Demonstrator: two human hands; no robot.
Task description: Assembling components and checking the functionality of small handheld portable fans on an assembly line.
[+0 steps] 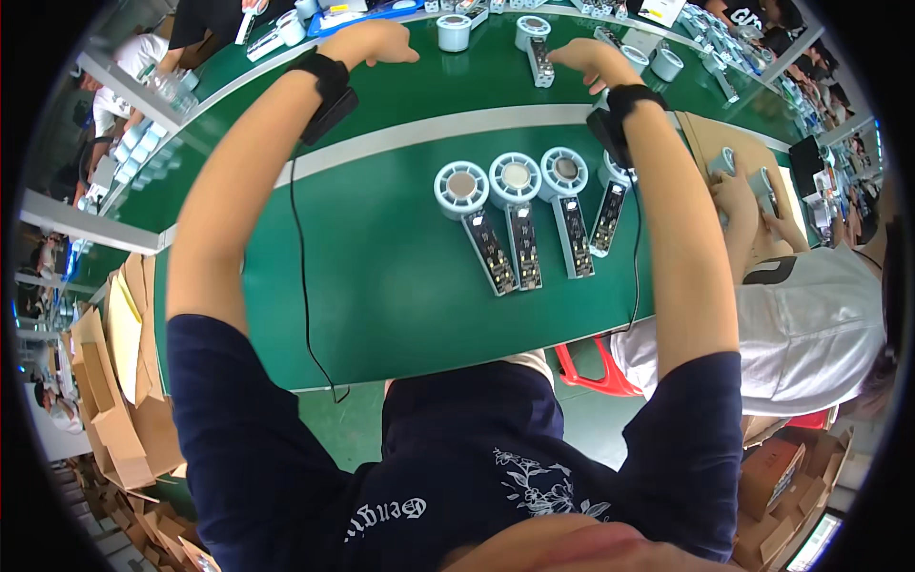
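Observation:
Both my arms reach out over the far strip of the green bench. My left hand [376,43] hovers with its fingers apart, holding nothing, to the left of a round white fan head [454,34]. The fingers of my right hand [599,63] are spread beside an opened handheld fan [540,62] with a circuit board in its handle; whether a fingertip touches it, I cannot tell. Nearer me lie several similar opened fans, among them a left one [487,250], one beside it [524,246], another [575,238] and one partly behind my right forearm [608,219].
A pale raised rail [429,132] crosses the bench. Black cords [303,257] hang from both wristbands. At right, a co-worker's hands [743,205] hold pale parts over cardboard [701,143]. Cardboard boxes [114,400] stand at left; a red stool [600,374] is below the bench edge.

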